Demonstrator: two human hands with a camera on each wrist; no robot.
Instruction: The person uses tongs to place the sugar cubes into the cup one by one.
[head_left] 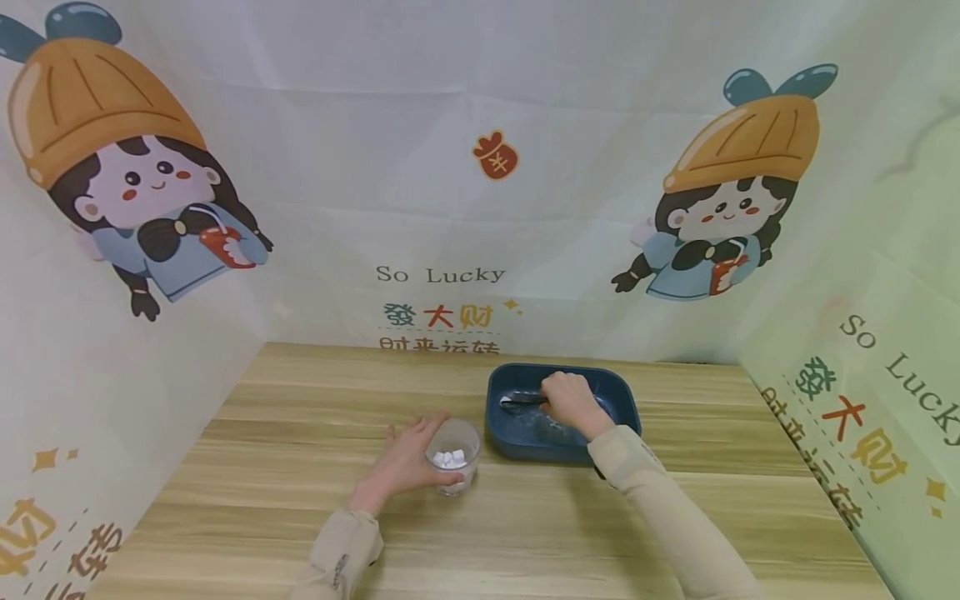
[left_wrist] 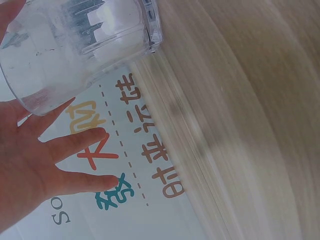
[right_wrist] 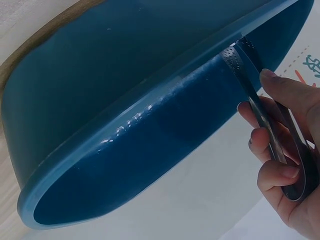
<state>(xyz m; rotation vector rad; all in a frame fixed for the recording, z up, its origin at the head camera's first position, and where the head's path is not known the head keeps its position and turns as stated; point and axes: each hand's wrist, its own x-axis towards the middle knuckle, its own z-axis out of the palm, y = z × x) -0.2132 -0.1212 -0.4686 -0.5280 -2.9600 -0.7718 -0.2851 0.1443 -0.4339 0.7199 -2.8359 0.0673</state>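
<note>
A clear glass (head_left: 463, 479) with several white cubes (head_left: 450, 458) in it stands on the table. My left hand (head_left: 405, 460) holds it between thumb and index finger, while the other fingers (left_wrist: 82, 142) spread out beside it. To its right, my right hand (head_left: 573, 402) grips metal tongs (right_wrist: 272, 125) over a dark blue basin (head_left: 543, 451). The perforated tips of the tongs reach down inside the basin's rim. At those tips shows a small white piece (head_left: 506, 402); whether it is pinched there I cannot tell. Whitish residue marks the basin's floor.
A wood-grain table (head_left: 300, 433) carries the glass and the basin side by side, the basin near the back edge. Pale printed sheets (head_left: 360, 167) with cartoon figures and lettering hang behind and at both sides of the table.
</note>
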